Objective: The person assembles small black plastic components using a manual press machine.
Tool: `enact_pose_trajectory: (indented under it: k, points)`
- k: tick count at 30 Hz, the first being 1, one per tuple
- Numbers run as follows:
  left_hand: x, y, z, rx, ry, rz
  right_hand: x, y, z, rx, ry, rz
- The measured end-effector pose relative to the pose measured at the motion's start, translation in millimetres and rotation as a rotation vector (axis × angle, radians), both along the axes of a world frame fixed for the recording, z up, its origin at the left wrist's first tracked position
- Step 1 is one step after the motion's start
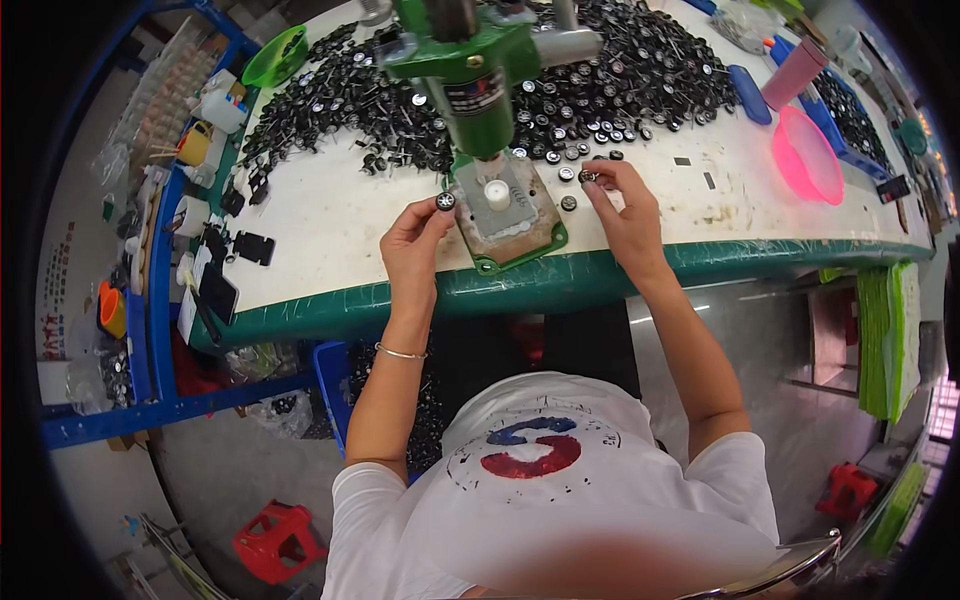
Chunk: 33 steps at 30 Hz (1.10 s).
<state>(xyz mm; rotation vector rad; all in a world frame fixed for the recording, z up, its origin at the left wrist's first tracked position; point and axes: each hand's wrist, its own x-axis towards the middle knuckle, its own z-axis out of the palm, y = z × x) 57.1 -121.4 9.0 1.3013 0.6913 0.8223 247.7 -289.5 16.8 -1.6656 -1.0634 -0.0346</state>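
My left hand (412, 243) pinches a small black toy wheel (445, 201) with a silver hub, just left of the green press's base (505, 215). My right hand (625, 205) grips another small black wheel (588, 176) at the fingertips, to the right of the base. A white round fixture (497, 192) sits on the base, under the green press column (478, 95). Behind the press a big heap of black wheels on axles (600, 90) spreads over the white table (330, 220).
A pink bowl (807, 155) and pink cup (795, 72) stand at the right, with a green bowl (275, 57) at the back left. A blue shelf (160, 250) with small parts runs along the left. A blue bin (332, 375) sits under the table, red stools (278, 540) on the floor.
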Motion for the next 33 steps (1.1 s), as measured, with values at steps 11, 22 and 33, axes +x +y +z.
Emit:
enact_pose_trajectory:
  k: [11,22,33]
  points:
    - [-1,-6,10,0.027,-0.090,-0.044,-42,44,22,-0.072,0.093,0.334]
    - [10,4,15,0.084,-0.074,-0.052,-27,50,23,-0.072,0.382,0.370]
    - [20,-8,13,0.328,-0.078,-0.065,2,18,47,0.026,0.597,0.208]
